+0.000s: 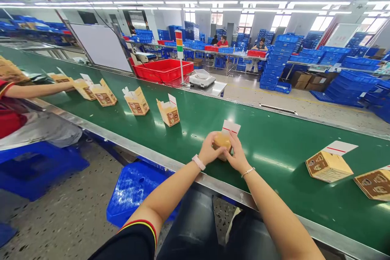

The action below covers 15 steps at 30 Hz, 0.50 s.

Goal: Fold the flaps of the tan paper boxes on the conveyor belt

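Between my two hands is a small tan and brown cardboard box (224, 141) on the green conveyor belt (268, 130). A white card (230, 127) with a red line sticks up at its far side. My left hand (209, 148) wraps the box's left side, and my right hand (238, 154) grips its right side, the thumbs close together at the front. To the left, an open box (168, 111) stands with raised flaps and a white card. On the right sits a closed box (329, 165) with a white card at its top.
Several more open boxes (136, 101) line the belt leftward, where a co-worker's arm (45, 89) reaches in. Another box (374, 183) is at the right edge. Beyond the belt are a red bin (164, 70), a scale (201, 79) and a signal light (179, 44). A blue stool (137, 191) stands below left.
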Each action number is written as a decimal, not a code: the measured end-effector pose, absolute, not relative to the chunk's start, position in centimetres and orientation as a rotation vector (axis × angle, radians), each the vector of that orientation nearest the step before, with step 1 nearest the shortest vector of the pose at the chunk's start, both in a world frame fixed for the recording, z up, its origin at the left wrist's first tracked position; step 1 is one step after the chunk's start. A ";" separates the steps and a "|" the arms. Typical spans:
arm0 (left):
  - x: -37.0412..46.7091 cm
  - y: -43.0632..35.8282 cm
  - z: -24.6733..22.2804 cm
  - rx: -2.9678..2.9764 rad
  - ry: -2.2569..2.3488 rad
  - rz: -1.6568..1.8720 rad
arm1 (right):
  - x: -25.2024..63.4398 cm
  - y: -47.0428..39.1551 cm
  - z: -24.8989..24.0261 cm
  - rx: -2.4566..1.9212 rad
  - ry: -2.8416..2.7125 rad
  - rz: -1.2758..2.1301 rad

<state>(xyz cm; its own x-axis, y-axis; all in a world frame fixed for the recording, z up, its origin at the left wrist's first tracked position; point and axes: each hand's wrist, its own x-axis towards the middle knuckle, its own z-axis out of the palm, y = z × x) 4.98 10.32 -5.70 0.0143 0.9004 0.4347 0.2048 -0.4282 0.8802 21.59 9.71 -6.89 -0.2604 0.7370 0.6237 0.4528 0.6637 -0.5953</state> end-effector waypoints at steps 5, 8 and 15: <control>6.7 8.5 -4.9 1.890 0.997 1.368 | 21.9 10.1 -5.6 -0.947 -1.748 0.534; 7.7 9.5 -3.6 1.546 1.166 1.337 | 20.9 9.8 -5.4 -1.175 -1.390 0.565; 8.7 11.6 -0.4 0.950 1.208 0.753 | 20.9 10.7 -5.9 -1.620 -0.857 0.672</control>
<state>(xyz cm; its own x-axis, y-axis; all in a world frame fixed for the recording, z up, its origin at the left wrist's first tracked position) 8.67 11.63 -0.40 0.2117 0.8824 -0.4202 0.0110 0.4277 0.9038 20.93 10.67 -5.87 0.5726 0.8197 0.0155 0.1804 -0.1076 -0.9777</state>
